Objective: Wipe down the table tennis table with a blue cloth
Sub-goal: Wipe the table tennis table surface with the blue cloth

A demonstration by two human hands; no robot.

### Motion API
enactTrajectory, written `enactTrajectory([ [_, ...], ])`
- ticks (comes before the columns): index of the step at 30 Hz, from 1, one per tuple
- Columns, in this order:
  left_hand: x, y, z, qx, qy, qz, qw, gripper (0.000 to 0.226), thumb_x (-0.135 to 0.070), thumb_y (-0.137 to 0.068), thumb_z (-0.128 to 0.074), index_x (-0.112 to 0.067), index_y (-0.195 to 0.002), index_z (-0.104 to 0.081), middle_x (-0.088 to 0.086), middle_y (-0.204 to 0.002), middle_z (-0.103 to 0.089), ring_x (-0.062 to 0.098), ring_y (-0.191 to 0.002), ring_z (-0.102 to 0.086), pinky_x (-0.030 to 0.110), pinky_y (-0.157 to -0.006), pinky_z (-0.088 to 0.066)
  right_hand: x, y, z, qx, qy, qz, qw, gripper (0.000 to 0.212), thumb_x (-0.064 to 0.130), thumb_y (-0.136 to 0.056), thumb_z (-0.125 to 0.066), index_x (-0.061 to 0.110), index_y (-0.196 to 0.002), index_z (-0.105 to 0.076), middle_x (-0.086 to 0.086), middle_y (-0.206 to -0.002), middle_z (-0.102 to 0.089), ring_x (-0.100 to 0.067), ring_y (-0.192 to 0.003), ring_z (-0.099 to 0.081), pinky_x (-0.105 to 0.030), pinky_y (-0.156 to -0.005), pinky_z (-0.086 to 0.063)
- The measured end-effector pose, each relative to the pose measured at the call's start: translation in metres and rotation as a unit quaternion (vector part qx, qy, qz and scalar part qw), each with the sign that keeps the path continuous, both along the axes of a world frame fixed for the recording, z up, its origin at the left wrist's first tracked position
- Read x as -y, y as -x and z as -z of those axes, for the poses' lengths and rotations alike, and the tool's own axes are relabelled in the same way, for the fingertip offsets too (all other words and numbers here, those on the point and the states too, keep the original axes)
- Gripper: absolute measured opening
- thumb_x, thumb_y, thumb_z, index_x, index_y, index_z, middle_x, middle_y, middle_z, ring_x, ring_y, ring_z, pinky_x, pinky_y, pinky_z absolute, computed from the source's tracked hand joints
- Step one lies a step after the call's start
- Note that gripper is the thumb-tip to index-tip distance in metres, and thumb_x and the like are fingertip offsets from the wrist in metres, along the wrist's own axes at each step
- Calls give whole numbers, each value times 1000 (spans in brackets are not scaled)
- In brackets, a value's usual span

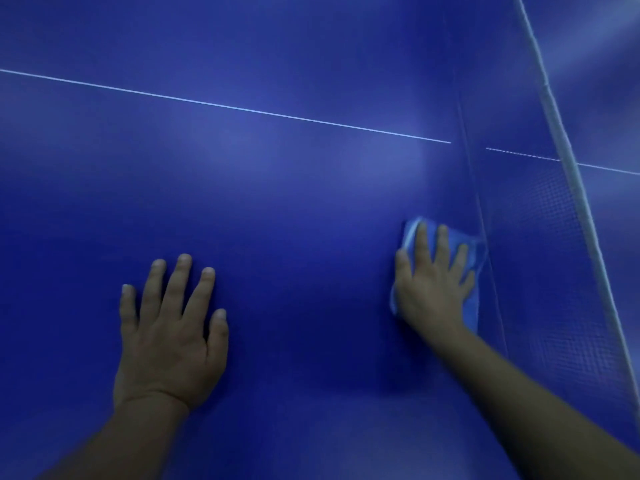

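Right hand [433, 289] flat, fingers straight and spread, pressing one folded light-blue cloth [410, 233] onto smooth deep-blue tabletop [294, 202], just beside dark mesh net [540, 258] with white top band. Left hand [169, 327] flat on bare surface, holding nothing. Broad room leftward; one white line [225, 105] beyond.

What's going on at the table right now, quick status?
Left hand flat on the table, fingers spread. Right hand presses the blue cloth flat, close beside the net. Nothing else on the surface in view.
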State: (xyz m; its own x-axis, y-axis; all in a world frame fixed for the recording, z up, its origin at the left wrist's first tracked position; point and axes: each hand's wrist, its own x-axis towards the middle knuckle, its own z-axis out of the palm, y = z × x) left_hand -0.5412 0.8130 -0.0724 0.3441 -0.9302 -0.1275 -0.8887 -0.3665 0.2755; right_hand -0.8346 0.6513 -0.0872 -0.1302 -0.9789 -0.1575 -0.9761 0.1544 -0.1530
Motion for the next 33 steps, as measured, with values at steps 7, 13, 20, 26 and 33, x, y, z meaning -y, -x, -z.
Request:
enactTrajectory([
  [7, 1, 2, -2, -2, 0, 2, 1000, 68, -47, -93, -24, -11, -147, -45, 13, -159, -31, 33, -150, -16, 59, -120, -7, 143, -39, -9, 26, 2, -36, 999, 59, 56, -99, -24, 43, -156, -14, 8, -167, -4, -35, -152, 4, -63, -118, 3],
  [13, 0, 0, -4, -9, -5, 0, 1000, 68, -48, -93, -23, -11, -147, -44, 12, -160, -30, 32, -151, -14, 58, -120, -5, 31, 14, -8, 15, 8, 40, 999, 60, 56, -100, -22, 43, -156, -8, 5, -167, -5, -37, -152, -1, -66, -116, -7],
  [20, 1, 1, -5, -6, -5, 3, 1000, 68, -47, -94, -23, -10, -147, -45, 13, -159, -31, 34, -150, -17, 60, -120, -8, 0, 3, -17, -45, 3, -95, 994, 66, 66, -91, -18, 43, -154, -18, 6, -165, -14, -35, -147, -15, -62, -111, -21],
  [26, 1, 1, -3, 1, -10, 2, 1000, 69, -48, -93, -22, -13, -149, -42, 10, -161, -27, 31, -151, -13, 57, -121, -4, 186, -58, -13, -65, 8, -184, 981, 61, 54, -99, -29, 39, -156, -15, 4, -167, -6, -42, -151, 0, -71, -114, -4],
  [33, 1, 1, -2, -3, -4, 2, 1000, 68, -47, -94, -23, -13, -149, -43, 10, -161, -27, 31, -151, -13, 57, -121, -4, 4, 2, -18, -52, 4, -648, 760, 54, 53, -101, -32, 32, -149, -42, -6, -163, -29, -49, -148, -16, -72, -112, -13],
])
